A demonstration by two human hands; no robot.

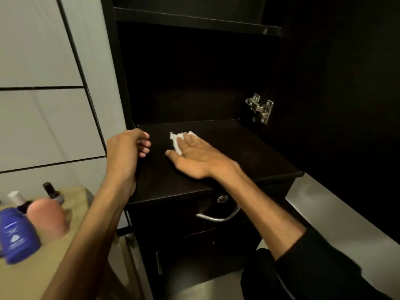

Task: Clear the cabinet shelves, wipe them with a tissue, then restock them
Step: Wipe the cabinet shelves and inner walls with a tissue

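The dark cabinet stands open, and its lower shelf [249, 152] is bare apart from my hands. My right hand [194, 154] lies flat, palm down, on that shelf and presses a crumpled white tissue [178, 140] under its straight fingers. My left hand [127, 150] rests at the shelf's left front corner with its fingers loosely curled, holding nothing. The upper shelf [194, 22] shows only its dark front edge.
On a beige surface [54, 267] at lower left stand a blue bottle [16, 237], a pink bottle [48, 217], a white-capped bottle [16, 197] and a small dark bottle [52, 190]. Below the shelf is a drawer with a metal handle [218, 216] and lock. The open door [335, 105] hangs on a hinge [259, 107] at right.
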